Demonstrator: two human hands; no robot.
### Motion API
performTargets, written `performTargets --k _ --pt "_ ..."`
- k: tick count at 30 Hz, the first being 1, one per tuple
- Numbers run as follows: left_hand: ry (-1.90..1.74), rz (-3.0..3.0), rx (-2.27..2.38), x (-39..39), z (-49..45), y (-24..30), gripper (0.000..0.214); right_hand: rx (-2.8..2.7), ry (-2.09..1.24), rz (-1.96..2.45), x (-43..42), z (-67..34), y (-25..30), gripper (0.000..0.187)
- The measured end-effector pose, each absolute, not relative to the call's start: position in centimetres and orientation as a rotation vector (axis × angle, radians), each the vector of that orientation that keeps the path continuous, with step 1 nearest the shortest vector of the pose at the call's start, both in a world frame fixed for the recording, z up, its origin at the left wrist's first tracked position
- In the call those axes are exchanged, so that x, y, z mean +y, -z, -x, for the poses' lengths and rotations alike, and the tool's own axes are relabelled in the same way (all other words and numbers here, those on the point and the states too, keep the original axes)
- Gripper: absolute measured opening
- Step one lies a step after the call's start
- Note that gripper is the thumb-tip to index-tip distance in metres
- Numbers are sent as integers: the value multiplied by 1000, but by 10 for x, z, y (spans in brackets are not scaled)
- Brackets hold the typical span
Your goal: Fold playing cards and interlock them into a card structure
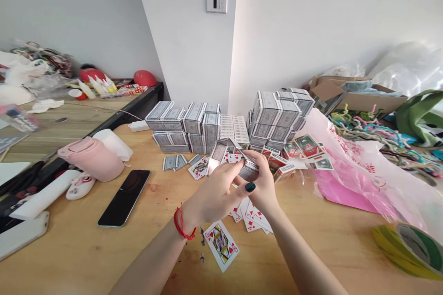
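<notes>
Above the middle of the table, my left hand [216, 191] and my right hand [263, 179] come together around folded playing cards [249, 171] with grey patterned backs. Both hands have their fingers closed on this piece, and the fingers hide part of it. Another grey-backed folded card shape [217, 153] shows just beyond my left fingers; I cannot tell whether it is joined to the held piece. Under my wrists lie loose diamond cards [254, 219], fanned face up. Nearer to me, a queen of hearts [221, 244] lies face up.
Block stacks built from folded cards stand behind, on the left [168, 126] and right [277, 117]. Card boxes [282, 166] lie at right. A black phone [124, 198] and a pink bottle [93, 159] are at left. Pink plastic [356, 184] and a tape roll [408, 249] occupy the right.
</notes>
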State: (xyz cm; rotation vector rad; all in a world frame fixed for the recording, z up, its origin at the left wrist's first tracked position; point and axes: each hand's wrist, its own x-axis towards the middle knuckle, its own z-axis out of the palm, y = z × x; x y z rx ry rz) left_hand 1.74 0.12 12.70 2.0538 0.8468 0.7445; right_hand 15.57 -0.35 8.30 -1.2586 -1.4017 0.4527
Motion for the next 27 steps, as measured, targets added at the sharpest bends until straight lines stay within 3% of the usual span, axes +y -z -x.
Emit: performTargets --k 5,9,13,21,27 --pt "-821 -2063 858 7 -18 -127 39 -1181 -766 1253 0 -166 -81 42" --pt "-1197 -1949 1151 27 -5 -118 26 -880 -1049 1106 6 -180 -82 43" --pt "-1461 -1811 1267 47 12 -110 22 -768 -1278 928 12 -196 -84 29" --pt "-895 -1119 751 54 17 -110 48 -852 -1384 898 15 -209 -77 13" --pt "-896 -989 665 52 6 -104 41 -763 -1377 888 19 -206 -74 13"
